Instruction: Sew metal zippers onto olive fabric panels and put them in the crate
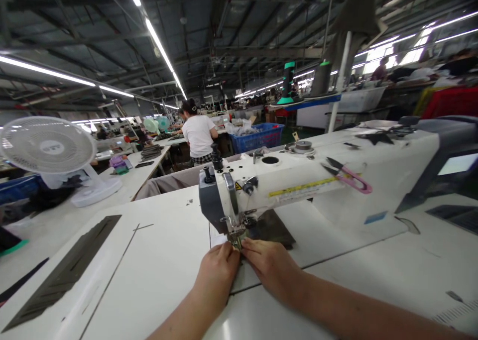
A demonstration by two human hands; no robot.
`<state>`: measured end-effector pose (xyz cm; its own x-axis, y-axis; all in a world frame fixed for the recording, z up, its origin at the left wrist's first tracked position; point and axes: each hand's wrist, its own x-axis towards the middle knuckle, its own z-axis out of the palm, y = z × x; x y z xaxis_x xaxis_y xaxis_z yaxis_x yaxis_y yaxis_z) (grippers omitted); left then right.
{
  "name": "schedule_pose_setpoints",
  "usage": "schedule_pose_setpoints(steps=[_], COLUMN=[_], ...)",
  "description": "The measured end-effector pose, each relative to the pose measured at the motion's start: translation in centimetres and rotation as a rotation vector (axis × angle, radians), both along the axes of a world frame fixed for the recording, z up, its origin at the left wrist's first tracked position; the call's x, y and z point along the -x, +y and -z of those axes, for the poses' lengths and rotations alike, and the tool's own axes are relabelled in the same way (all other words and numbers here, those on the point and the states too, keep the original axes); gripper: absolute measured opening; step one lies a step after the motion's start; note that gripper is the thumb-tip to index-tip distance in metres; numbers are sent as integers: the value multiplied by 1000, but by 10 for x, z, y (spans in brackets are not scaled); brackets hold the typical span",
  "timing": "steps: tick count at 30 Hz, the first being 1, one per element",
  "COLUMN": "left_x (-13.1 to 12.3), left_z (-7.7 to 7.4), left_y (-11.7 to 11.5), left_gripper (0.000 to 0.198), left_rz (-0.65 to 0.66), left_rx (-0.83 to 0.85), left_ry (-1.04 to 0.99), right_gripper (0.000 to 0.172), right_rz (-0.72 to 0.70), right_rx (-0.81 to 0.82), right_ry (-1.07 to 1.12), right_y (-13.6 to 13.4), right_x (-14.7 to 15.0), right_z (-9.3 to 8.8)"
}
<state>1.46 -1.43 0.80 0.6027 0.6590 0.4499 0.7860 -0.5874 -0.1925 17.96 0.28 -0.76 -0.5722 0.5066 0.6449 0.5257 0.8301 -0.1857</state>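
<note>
A white industrial sewing machine (298, 180) stands on the white table (157, 260). Both my hands press down right in front of its presser foot (236, 235). My left hand (218, 270) and my right hand (271, 268) lie side by side, fingertips pinching a small dark fabric piece (274, 230) that runs under the needle and out behind the foot. Most of the piece under my fingers is hidden.
Pink-handled thread snips (345, 174) lie on the machine arm. A long dark fabric strip (63, 275) lies on the table at left, beside a white desk fan (48, 148). A person in a white shirt (197, 131) sits ahead near a blue basket (257, 137).
</note>
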Motion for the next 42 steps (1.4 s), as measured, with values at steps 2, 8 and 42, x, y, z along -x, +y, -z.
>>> schedule_pose_setpoints(steps=[2,8,42], left_x=[2,9,12], left_z=[-1,0,3], left_y=[0,-19,5], left_gripper=[14,19,9], left_rz=[2,21,36], left_rx=[22,54,100], left_ry=[-49,-198,-106], right_gripper=[22,30,27], right_rz=[27,123,53], right_rx=[15,-105,-11], right_ry=[-42,-150,-170], right_y=[-1,-8,16], right_x=[1,0,3], right_z=[0,15,4])
